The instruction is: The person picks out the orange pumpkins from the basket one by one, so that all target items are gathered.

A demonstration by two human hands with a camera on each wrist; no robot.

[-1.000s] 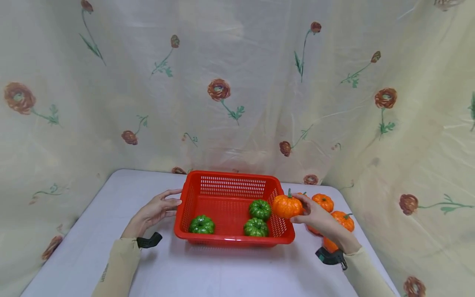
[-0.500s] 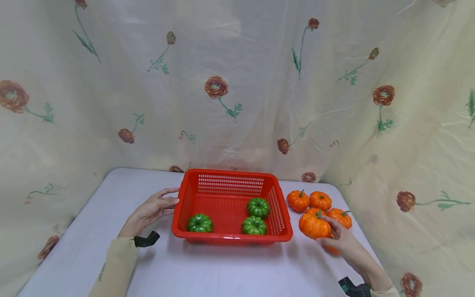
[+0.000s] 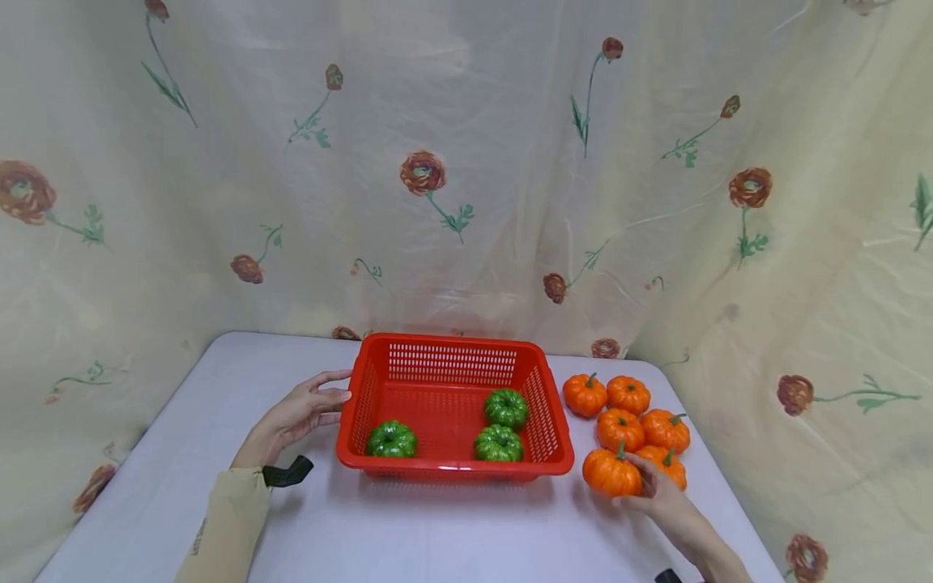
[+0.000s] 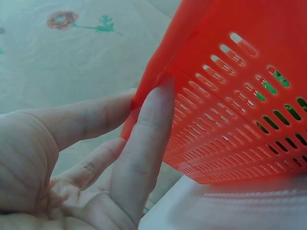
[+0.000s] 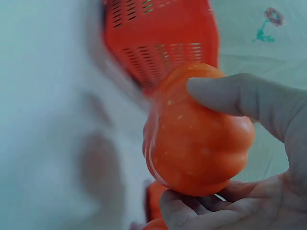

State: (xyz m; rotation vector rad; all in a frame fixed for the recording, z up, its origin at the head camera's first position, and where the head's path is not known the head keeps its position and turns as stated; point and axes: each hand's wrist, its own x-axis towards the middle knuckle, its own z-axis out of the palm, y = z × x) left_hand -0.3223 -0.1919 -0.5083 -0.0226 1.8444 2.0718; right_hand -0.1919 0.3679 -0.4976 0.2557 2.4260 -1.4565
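A red plastic basket [image 3: 455, 466] with slotted walls stands on the table. My left hand [image 3: 295, 417] pinches its left rim; in the left wrist view, thumb and fingers [image 4: 144, 124] lie on either side of that rim. Inside the basket sit three green pumpkins: one [image 3: 391, 440] at the front left, two [image 3: 506, 408] close together at the right. My right hand [image 3: 674, 510] holds an orange pumpkin [image 3: 607, 474] right of the basket, thumb on one side and fingers on the other. Whether this pumpkin touches the table is unclear.
Several more orange pumpkins [image 3: 620, 429] are grouped on the white table [image 3: 437, 534], right of the basket and behind the right hand. A flower-printed curtain [image 3: 496, 243] hangs behind the table and along both sides.
From over the basket's right rim, my right hand has carried the orange pumpkin right and down toward the front of the orange group. The left hand stays on the basket rim.
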